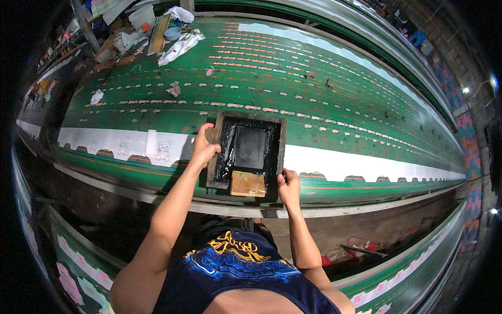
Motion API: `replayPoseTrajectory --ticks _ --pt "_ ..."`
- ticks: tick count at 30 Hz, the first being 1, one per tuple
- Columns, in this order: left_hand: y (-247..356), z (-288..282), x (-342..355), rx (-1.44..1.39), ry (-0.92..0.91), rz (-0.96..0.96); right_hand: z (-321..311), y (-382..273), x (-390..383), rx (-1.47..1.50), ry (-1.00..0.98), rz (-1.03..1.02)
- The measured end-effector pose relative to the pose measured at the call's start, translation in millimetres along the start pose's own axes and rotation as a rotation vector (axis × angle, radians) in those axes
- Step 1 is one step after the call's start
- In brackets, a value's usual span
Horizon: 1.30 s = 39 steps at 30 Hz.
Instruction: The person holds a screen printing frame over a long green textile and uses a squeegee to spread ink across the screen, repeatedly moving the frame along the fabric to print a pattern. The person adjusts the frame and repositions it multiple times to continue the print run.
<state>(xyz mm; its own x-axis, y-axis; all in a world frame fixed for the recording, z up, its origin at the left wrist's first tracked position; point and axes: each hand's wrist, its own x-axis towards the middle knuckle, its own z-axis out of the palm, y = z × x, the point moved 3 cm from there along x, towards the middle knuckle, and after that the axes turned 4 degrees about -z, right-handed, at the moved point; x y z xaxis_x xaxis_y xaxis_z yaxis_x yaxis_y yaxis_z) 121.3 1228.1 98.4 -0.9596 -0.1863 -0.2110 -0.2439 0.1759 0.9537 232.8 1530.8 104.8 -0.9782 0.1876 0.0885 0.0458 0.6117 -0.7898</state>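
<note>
Between my hands is a screen-printing frame [211, 170], its wooden sides dark with black ink around a grey mesh window [250, 148]. A yellowish-brown squeegee [248, 184] rests inside its near end. My left hand [203, 148] grips the frame's left side, thumb and fingers spread across the edge. At the near right corner, my right hand [289, 187] is closed on the frame's edge. Beneath the frame runs a long white fabric strip [340, 163] with a scalloped near edge. Left of the frame, the strip carries faint line-drawn figures [163, 149].
A long green printing table [251, 78] bears rows of small coloured print marks. Crumpled rags [174, 89] lie on it. At the far left are a blue-grey bowl [172, 34], a white cloth [181, 46] and clutter. Another green table [413, 277] with printed strips stands behind me.
</note>
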Motion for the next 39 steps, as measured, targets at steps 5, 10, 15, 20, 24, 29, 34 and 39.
replayPoseTrajectory --ticks 5,10,15,20,24,29,34,39 --pt "47.7 79.4 8.1 -0.099 -0.033 0.044 -75.0 33.7 50.5 -0.022 0.044 -0.093" --pt "62.1 128.2 0.4 -0.142 0.004 0.085 -118.0 54.1 69.0 -0.012 0.009 -0.072" --pt "41.8 143.5 -33.0 0.002 0.006 -0.022 -119.3 91.4 43.9 -0.012 -0.033 -0.007" --pt "-5.1 141.0 -48.0 0.063 0.043 0.077 -111.8 107.9 13.4 -0.006 -0.13 0.005" --pt "-4.7 140.8 -61.4 0.061 0.006 -0.04 -111.0 110.4 3.5 -0.005 -0.184 0.08" --pt "-4.8 141.3 -67.8 0.057 0.053 0.045 -107.7 116.4 -2.7 0.033 -0.177 0.089" --pt "-6.0 141.0 -64.8 0.111 0.061 0.054 -105.7 125.6 -1.1 0.038 -0.178 0.086" --pt "-7.5 139.0 -62.9 0.155 0.014 -0.085 -113.7 54.6 -13.0 -0.084 -0.193 -0.366"
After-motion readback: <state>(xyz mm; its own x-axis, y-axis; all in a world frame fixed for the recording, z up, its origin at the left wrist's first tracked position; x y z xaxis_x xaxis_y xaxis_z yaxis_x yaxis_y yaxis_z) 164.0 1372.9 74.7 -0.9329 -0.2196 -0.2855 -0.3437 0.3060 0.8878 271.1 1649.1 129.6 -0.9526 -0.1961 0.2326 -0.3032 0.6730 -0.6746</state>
